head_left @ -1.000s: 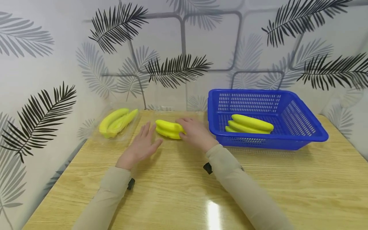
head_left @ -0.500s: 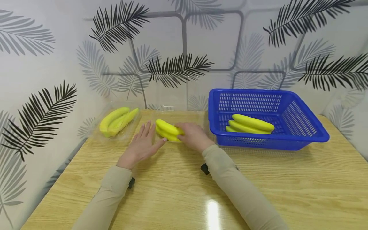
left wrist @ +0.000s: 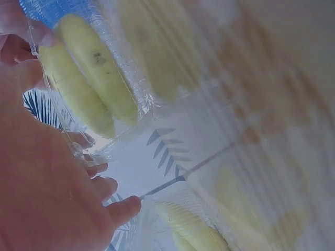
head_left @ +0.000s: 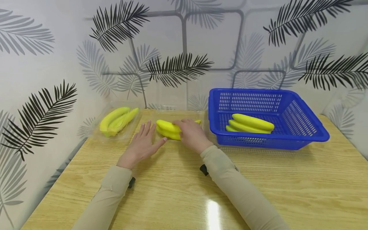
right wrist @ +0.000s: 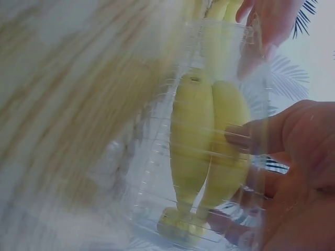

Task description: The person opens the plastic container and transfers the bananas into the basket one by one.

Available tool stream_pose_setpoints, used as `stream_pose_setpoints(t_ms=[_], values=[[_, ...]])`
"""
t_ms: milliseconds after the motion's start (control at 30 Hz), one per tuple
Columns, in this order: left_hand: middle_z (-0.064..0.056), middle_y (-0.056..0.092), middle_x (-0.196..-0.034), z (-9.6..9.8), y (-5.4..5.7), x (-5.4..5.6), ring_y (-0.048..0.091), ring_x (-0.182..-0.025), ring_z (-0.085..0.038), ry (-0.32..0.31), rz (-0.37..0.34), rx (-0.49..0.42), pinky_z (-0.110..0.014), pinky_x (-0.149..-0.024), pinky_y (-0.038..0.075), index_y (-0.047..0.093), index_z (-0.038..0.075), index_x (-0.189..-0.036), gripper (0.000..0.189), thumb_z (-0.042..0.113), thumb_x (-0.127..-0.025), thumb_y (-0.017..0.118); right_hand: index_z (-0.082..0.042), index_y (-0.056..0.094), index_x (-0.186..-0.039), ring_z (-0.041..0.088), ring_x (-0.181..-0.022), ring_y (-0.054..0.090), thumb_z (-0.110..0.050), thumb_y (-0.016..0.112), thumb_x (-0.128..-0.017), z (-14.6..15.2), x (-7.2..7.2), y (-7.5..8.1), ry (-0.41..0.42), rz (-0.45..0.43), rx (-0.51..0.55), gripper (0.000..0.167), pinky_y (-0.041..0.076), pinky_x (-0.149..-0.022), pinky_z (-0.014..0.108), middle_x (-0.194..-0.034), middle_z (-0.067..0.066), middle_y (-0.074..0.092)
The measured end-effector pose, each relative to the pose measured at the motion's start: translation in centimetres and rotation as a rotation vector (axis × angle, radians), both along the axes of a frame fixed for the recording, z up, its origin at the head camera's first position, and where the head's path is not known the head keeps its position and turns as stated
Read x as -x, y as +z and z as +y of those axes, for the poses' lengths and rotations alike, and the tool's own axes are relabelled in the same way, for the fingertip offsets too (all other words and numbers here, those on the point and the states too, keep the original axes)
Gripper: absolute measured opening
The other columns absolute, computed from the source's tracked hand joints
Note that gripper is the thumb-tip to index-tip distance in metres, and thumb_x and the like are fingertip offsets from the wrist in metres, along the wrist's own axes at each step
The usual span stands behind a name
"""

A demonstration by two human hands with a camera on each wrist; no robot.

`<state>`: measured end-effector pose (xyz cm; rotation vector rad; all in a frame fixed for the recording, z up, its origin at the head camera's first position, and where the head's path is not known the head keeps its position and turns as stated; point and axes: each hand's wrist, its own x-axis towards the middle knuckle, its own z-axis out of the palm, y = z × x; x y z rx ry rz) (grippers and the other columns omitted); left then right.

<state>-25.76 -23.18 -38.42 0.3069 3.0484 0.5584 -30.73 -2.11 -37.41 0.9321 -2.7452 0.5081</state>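
Note:
In the head view, a bunch of bananas [head_left: 167, 129] lies in a clear plastic box [head_left: 181, 111] at the middle back of the table. My right hand [head_left: 193, 135] reaches over the front of the box and grips the bunch. The right wrist view shows the thumb against one banana [right wrist: 191, 133] through the clear wall, with other fingers beyond it. At the box's left end, my left hand [head_left: 139, 145] lies with its fingers extended. The left wrist view has that hand [left wrist: 52, 178] along the box wall, apart from the bananas [left wrist: 99, 63].
Right of the box stands a blue perforated basket [head_left: 270, 138] holding more bananas [head_left: 251, 124]. A second clear box [head_left: 96, 135] with bananas [head_left: 115, 121] sits at the back left. Behind the wooden table [head_left: 169, 185] rises a leaf-patterned wall [head_left: 212, 41].
My right hand has shifted slightly left. The bananas, tilted half a second ago, lie more level, and a yellow tip now shows beyond the right hand. My left hand has barely moved.

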Motion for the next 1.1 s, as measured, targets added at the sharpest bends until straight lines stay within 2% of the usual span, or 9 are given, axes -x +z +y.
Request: stream_pose_setpoints(t_ms=[167,333,533,767,967,1100], values=[[-0.017,-0.001,-0.163,0.1,0.2,-0.1,-0.007,-0.148,-0.036,-0.002,0.002,-0.009,-0.06,-0.115,0.01,0.012,0.003,-0.157,0.089,0.064,-0.098,0.038,-0.01,0.058,-0.135,0.029,-0.113,0.057,-0.001,0.065,-0.09,0.4,-0.3,1.0,-0.033,0.044,0.023,0.046,0.048,-0.095,0.045,-0.124,0.011,0.064],[-0.017,-0.002,-0.163,0.1,0.1,-0.1,-0.006,-0.148,-0.037,-0.004,-0.005,-0.015,-0.06,-0.115,0.01,0.013,0.004,-0.157,0.088,0.064,-0.098,0.038,-0.013,0.057,-0.138,0.029,-0.118,0.055,-0.002,0.064,-0.092,1.0,-0.8,2.7,-0.057,0.054,0.043,0.047,0.045,-0.099,0.045,-0.129,0.01,0.062],[-0.017,-0.002,-0.163,0.2,0.2,-0.1,-0.007,-0.148,-0.037,-0.002,-0.006,-0.032,-0.061,-0.115,0.01,0.014,0.004,-0.157,0.087,0.062,-0.098,0.04,-0.014,0.059,-0.136,0.029,-0.117,0.053,0.001,0.063,-0.091,2.0,-2.0,5.0,-0.044,0.141,0.094,0.047,0.042,-0.102,0.044,-0.127,0.008,0.063],[-0.017,-0.002,-0.163,0.2,0.3,0.0,-0.008,-0.147,-0.037,-0.006,0.0,-0.016,-0.062,-0.114,0.01,0.013,0.004,-0.157,0.085,0.06,-0.099,0.039,-0.012,0.06,-0.133,0.029,-0.114,0.053,0.005,0.061,-0.091,3.5,-3.3,7.3,-0.028,0.237,0.182,0.046,0.042,-0.1,0.044,-0.126,0.008,0.063],[-0.018,-0.003,-0.163,0.2,0.3,0.0,-0.008,-0.147,-0.038,-0.007,-0.007,-0.014,-0.061,-0.115,0.009,0.011,0.004,-0.157,0.086,0.061,-0.1,0.038,-0.011,0.06,-0.133,0.028,-0.111,0.053,0.006,0.06,-0.091,4.2,-4.0,8.1,-0.013,0.258,0.224,0.045,0.043,-0.096,0.043,-0.126,0.008,0.062],[-0.019,-0.002,-0.162,0.2,0.2,-0.1,-0.007,-0.147,-0.04,-0.006,-0.001,-0.017,-0.061,-0.115,0.009,0.012,0.003,-0.157,0.086,0.061,-0.099,0.038,-0.011,0.06,-0.133,0.028,-0.113,0.052,0.005,0.059,-0.092,4.6,-4.2,8.2,-0.012,0.251,0.219,0.044,0.042,-0.098,0.043,-0.127,0.007,0.061]])
